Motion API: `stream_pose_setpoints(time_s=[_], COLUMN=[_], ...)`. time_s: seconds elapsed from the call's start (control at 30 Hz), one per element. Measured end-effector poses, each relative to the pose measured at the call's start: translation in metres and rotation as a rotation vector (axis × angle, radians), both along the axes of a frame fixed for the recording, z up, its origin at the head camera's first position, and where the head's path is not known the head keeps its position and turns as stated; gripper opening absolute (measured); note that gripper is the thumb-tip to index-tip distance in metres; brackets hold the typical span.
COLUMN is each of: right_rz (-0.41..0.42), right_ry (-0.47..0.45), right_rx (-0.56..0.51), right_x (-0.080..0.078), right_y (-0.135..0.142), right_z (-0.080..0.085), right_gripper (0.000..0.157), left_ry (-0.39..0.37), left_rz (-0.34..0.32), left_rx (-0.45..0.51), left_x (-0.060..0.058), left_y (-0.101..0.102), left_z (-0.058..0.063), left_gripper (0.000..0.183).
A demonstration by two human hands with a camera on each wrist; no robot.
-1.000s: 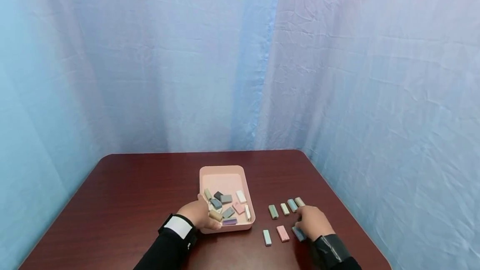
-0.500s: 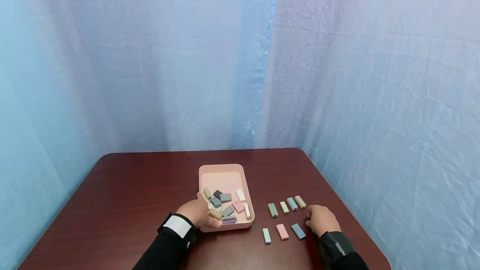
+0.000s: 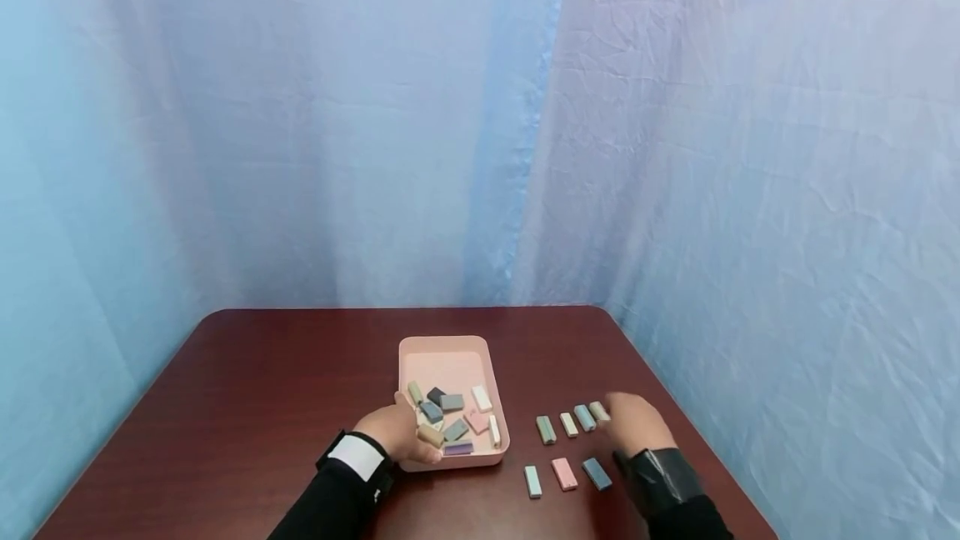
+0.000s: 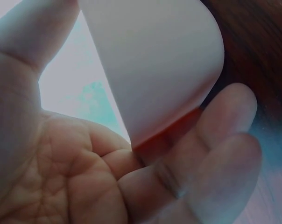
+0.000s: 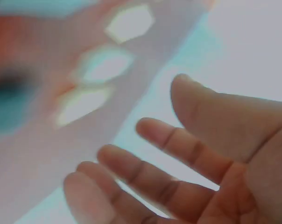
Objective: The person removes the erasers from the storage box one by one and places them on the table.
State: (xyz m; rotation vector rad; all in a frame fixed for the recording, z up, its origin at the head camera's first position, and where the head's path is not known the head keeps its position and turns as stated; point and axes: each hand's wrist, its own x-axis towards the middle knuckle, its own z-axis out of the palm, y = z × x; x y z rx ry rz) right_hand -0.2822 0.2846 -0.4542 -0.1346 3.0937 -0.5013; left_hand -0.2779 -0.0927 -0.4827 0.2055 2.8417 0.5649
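Note:
My left hand (image 3: 397,432) grips the near left corner of the pink tray (image 3: 442,357), thumb over the rim. In the left wrist view, my fingers (image 4: 227,116) curl under the tray (image 4: 164,56). Fingers spread and relaxed, my right hand (image 5: 178,154) holds nothing. The head view puts this right hand (image 3: 637,423) beside the beige block (image 3: 597,411) at the right end of the back row. Left of that block lie a light blue block (image 3: 584,417), a cream one and a green block (image 3: 546,430).
Nearer me, a mint block (image 3: 532,482), a pink block (image 3: 564,474) and a blue-grey block (image 3: 597,474) form a front row. Several mixed blocks, including a purple one (image 3: 458,447), lie in the tray. Blue curtains (image 3: 420,148) hang behind the dark red table (image 3: 300,373).
My right hand has left the blue-grey block, which now lies fully visible, and has moved away from me toward the back row's beige block. The left hand stays on the tray.

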Motion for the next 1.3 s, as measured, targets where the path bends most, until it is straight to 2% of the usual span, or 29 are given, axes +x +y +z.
stream_pose_setpoints(time_s=[0.07,0.13,0.23,0.33,0.5,0.63,0.7,0.8,0.87,1.07,1.17,1.3], right_rz=[0.074,0.172,0.341,0.442,0.478,0.485,0.486,0.498,0.52,0.546,0.555,0.54], right_ry=[0.039,0.064,0.089,0.014,-0.117,-0.23,-0.272,-0.28,-0.229,-0.152,-0.108,-0.05], right_rx=[-0.027,-0.052,-0.032,0.034,0.141,0.184,0.214,0.249,0.284,0.301,0.331,0.338], right_x=[-0.002,-0.007,-0.016,-0.027,-0.043,-0.052,-0.056,-0.061,-0.062,-0.053,-0.054,-0.056], right_y=[-0.03,-0.063,-0.109,-0.148,-0.193,-0.208,-0.212,-0.218,-0.221,-0.225,-0.224,-0.22], right_z=[0.017,0.025,0.024,0.018,0.007,-0.006,-0.018,-0.031,-0.035,-0.02,-0.02,-0.028], right_gripper=[0.029,0.031,0.036,0.048,0.065,0.076,0.081,0.075,0.064,0.036,0.023,0.02], left_ry=[-0.002,-0.001,0.009,0.007,-0.019,-0.044,-0.039,-0.023,-0.006,0.018,0.002,-0.014], left_rz=[0.005,0.013,0.006,0.014,0.006,-0.026,-0.044,-0.054,-0.058,-0.043,-0.047,-0.055], left_rx=[0.001,0.002,0.004,0.02,0.045,0.076,0.089,0.106,0.115,0.103,0.108,0.126], left_x=[0.0,0.0,-0.003,-0.005,-0.005,-0.004,-0.002,0.001,0.001,-0.002,-0.004,-0.005], left_y=[-0.001,-0.002,-0.002,0.002,0.009,0.013,0.014,0.014,0.014,0.016,0.016,0.016], left_z=[0.0,0.0,0.002,0.0,-0.006,-0.009,-0.008,-0.007,-0.006,-0.001,0.0,-0.002], left_gripper=[0.119,0.118,0.12,0.123,0.125,0.123,0.12,0.119,0.118,0.122,0.122,0.122])
